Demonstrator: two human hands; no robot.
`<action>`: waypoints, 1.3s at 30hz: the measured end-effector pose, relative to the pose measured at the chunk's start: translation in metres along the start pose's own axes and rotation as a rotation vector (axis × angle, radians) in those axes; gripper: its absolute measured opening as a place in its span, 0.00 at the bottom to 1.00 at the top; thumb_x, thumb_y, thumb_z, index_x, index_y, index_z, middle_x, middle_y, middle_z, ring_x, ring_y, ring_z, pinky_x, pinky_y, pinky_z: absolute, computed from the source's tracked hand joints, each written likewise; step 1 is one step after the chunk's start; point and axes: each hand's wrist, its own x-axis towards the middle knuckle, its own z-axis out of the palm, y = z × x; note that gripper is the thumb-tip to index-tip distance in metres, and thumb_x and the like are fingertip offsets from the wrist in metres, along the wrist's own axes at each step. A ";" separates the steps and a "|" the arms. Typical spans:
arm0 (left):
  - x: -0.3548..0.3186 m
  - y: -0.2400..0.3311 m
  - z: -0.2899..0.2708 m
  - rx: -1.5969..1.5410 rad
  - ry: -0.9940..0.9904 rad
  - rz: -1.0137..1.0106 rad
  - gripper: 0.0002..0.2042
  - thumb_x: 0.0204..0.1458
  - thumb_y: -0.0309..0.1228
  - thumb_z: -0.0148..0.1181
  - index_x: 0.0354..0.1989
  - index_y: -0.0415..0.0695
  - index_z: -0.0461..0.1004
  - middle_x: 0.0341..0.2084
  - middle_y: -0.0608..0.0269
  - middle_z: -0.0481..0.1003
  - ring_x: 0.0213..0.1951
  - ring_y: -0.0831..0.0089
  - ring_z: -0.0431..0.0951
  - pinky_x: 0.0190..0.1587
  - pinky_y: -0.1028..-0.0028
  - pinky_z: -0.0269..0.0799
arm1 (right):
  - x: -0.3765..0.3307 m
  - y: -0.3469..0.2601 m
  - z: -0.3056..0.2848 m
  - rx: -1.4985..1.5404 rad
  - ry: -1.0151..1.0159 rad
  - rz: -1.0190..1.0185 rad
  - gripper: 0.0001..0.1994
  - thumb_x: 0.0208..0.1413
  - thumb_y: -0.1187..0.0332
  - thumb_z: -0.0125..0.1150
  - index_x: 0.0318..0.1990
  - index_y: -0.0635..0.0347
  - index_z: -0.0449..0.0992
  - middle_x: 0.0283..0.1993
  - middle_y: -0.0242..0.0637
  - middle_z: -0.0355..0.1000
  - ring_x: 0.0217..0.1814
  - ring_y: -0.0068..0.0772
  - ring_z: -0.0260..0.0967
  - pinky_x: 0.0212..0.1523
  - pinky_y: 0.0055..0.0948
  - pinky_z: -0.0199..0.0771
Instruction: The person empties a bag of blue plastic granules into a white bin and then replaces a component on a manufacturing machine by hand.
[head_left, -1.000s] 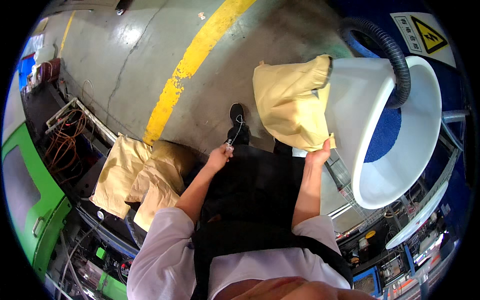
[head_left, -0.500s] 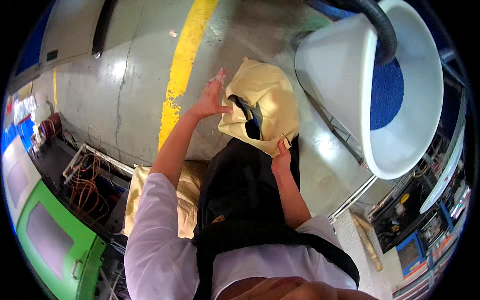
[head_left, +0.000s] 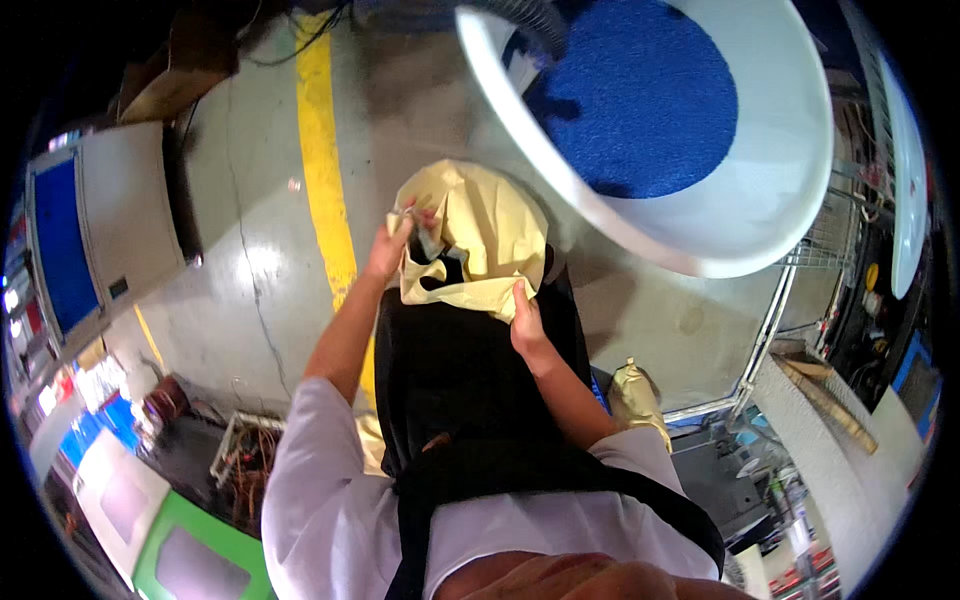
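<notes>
A pale yellow sack (head_left: 490, 220) stands in front of my legs with its mouth partly open and a dark inside showing. My left hand (head_left: 393, 240) is closed on the left edge of the mouth, its fingertips partly hidden by the folded material. At the right corner of the mouth, my right hand (head_left: 527, 318) pinches the rim with the thumb on top. What lies inside the sack cannot be made out.
Ahead to the right is a large white hopper (head_left: 680, 240) holding blue granules (head_left: 640, 100), with a dark ribbed hose (head_left: 525, 25) reaching in. Another yellow sack (head_left: 638, 395) stands at my right. A yellow line (head_left: 322, 160) runs along the floor; a green-and-white machine (head_left: 190, 545) is at lower left.
My left hand was spread beside the sack and has now closed on its edge. My right hand keeps its grip. The view has turned right, showing more of the hopper's inside.
</notes>
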 end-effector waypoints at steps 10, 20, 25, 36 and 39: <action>-0.007 0.008 -0.020 -0.616 0.364 -0.246 0.24 0.56 0.54 0.38 0.42 0.44 0.64 0.33 0.58 0.69 0.37 0.62 0.70 0.43 0.63 0.67 | 0.010 0.031 0.019 0.589 0.620 -0.104 0.25 0.59 0.50 0.44 0.53 0.63 0.62 0.50 0.39 0.66 0.49 0.34 0.66 0.51 0.32 0.65; -0.032 -0.042 -0.064 -0.154 0.403 -0.585 0.23 0.58 0.44 0.41 0.58 0.45 0.56 0.52 0.57 0.63 0.52 0.62 0.63 0.57 0.66 0.57 | -0.019 0.136 0.007 0.905 0.682 -0.084 0.24 0.59 0.50 0.42 0.53 0.61 0.63 0.51 0.37 0.66 0.52 0.35 0.64 0.52 0.35 0.65; -0.023 -0.017 -0.037 -0.159 0.440 -0.339 0.21 0.57 0.49 0.41 0.44 0.41 0.63 0.32 0.58 0.68 0.38 0.62 0.69 0.46 0.65 0.66 | -0.026 0.089 0.017 0.723 0.716 -0.154 0.26 0.56 0.51 0.50 0.54 0.62 0.63 0.50 0.38 0.66 0.49 0.37 0.64 0.49 0.36 0.64; -0.142 0.143 0.118 0.259 0.157 -0.522 0.16 0.56 0.46 0.46 0.30 0.45 0.68 0.21 0.63 0.69 0.24 0.69 0.68 0.30 0.70 0.66 | -0.178 0.035 -0.011 0.659 0.822 -0.198 0.20 0.53 0.57 0.56 0.45 0.65 0.70 0.41 0.38 0.71 0.40 0.34 0.68 0.42 0.32 0.68; -0.130 0.157 0.147 0.469 -0.277 -0.575 0.18 0.55 0.46 0.46 0.35 0.42 0.70 0.18 0.64 0.70 0.24 0.70 0.68 0.30 0.72 0.64 | -0.269 -0.051 0.004 0.661 0.788 -0.207 0.13 0.53 0.59 0.55 0.36 0.59 0.73 0.31 0.35 0.71 0.31 0.30 0.68 0.34 0.29 0.69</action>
